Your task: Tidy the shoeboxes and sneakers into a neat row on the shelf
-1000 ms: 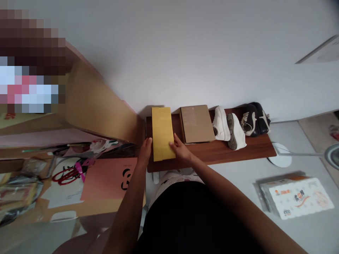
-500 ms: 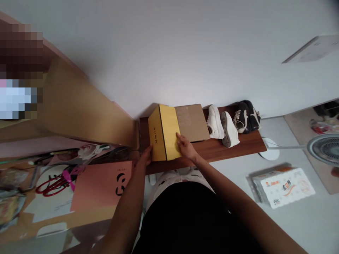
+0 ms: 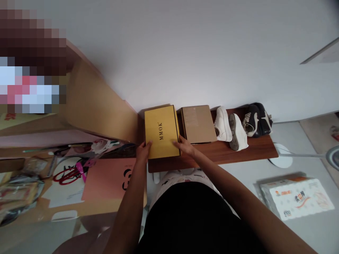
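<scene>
A yellow box (image 3: 159, 130) marked MMOK lies with its printed face up at the left end of a dark wooden shelf (image 3: 254, 153). My left hand (image 3: 143, 151) is closed on its lower left edge, thumb on top. At the lower right edge my right hand (image 3: 184, 145) grips it too, with the fingers partly hidden by the box side. Just right of the yellow box, with a narrow gap between, sits a brown cardboard box (image 3: 200, 127).
White sneakers (image 3: 224, 125) and black shoes (image 3: 254, 120) stand further right on the shelf. A white-wrapped paper pack (image 3: 299, 197) lies on the floor. On the left, a pink sheet (image 3: 106, 176) and red-handled scissors (image 3: 67, 174) rest on a cluttered surface.
The yellow box has turned from standing on edge, tilted, to lying with its MMOK face up. Both hands have stayed on it. The camera view has shifted a little left.
</scene>
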### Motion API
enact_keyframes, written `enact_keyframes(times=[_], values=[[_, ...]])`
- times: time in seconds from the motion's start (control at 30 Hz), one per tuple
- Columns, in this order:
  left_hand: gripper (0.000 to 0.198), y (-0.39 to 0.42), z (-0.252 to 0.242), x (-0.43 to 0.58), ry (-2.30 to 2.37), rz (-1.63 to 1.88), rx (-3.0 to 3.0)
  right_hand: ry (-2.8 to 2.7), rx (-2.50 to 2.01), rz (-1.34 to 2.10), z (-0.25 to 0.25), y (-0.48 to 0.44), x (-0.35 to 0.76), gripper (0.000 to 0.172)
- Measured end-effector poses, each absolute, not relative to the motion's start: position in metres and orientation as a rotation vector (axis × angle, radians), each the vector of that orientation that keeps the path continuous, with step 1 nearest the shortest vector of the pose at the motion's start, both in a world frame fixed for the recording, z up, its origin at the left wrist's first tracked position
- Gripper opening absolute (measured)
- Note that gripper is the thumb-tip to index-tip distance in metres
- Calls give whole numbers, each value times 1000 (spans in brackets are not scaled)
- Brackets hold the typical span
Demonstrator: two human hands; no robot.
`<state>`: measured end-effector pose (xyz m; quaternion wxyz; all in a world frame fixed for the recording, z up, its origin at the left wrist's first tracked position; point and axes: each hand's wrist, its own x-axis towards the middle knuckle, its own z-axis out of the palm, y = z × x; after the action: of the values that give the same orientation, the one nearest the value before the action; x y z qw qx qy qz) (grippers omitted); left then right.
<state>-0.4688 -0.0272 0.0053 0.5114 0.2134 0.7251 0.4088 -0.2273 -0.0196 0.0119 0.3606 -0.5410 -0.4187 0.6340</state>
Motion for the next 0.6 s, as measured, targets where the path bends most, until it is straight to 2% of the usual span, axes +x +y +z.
enact_keyframes(times=[0.2, 0.6], values=[[53, -20, -1, -462, 1837, 975, 634, -1108, -1588, 1596, -15, -13, -232, 45], [49, -8, -13, -457, 1875, 938, 609, -1108, -1757, 1554, -29, 5, -237, 42]])
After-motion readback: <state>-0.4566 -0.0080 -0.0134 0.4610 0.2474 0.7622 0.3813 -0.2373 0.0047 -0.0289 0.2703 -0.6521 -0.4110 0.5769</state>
